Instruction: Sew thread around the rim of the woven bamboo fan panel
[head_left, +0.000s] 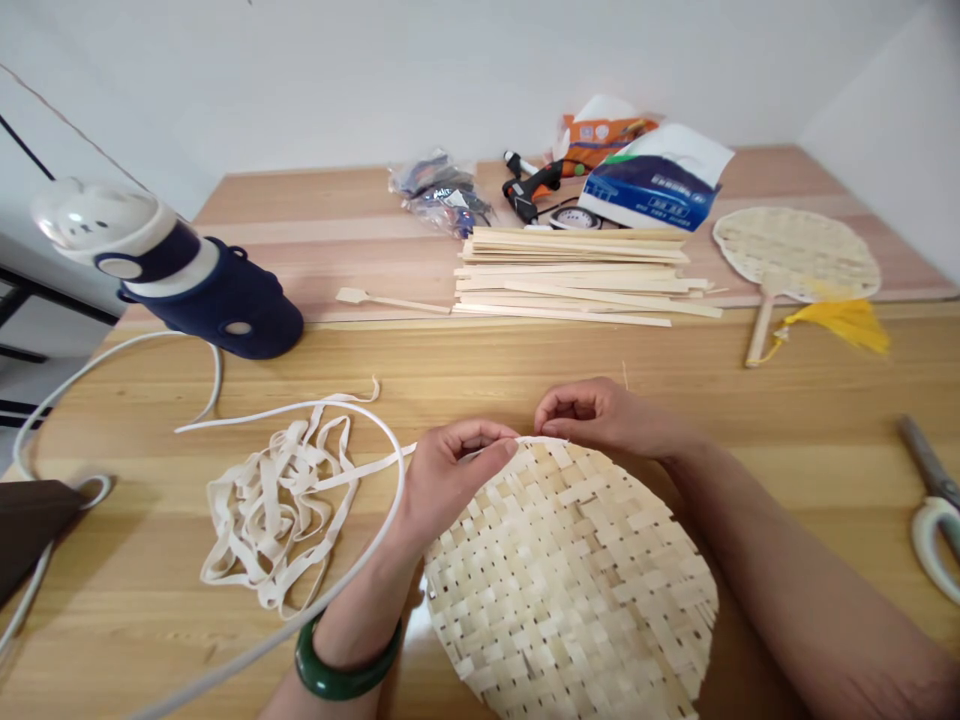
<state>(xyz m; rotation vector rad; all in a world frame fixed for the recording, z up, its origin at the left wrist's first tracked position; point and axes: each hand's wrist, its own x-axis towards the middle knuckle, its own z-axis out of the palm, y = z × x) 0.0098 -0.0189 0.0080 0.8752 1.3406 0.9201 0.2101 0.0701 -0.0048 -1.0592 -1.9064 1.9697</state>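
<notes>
1. The left hand (pixel 457 480), with a green bangle (pixel 346 665) sitting on its wrist, is pinching the top rim of a woven bamboo disc (pixel 570 590). Its fingers (pixel 480 437) are clenching that rim, along with a cream strip (pixel 360 472) running in from a tangled heap (pixel 266 510) on the desk (pixel 112 600).
2. The right hand (pixel 600 415) is reaching the rim further along, its fingers (pixel 559 405) curling downward. From here, they may be gripping or only touching; I can't tell.
3. The disc is lying flat on the desk, directly below both hands, with its lower edge running out of view.
4. A white cord (pixel 401 490) is arcing past the left wrist, beside the heap.
5. Farther off, a stack of bamboo strips (pixel 570 275) is lying near a glue gun (pixel 532 185) and a finished fan (pixel 795 255) with a yellow tassel (pixel 840 325). Scissors (pixel 930 510) are lying at the right.
</notes>
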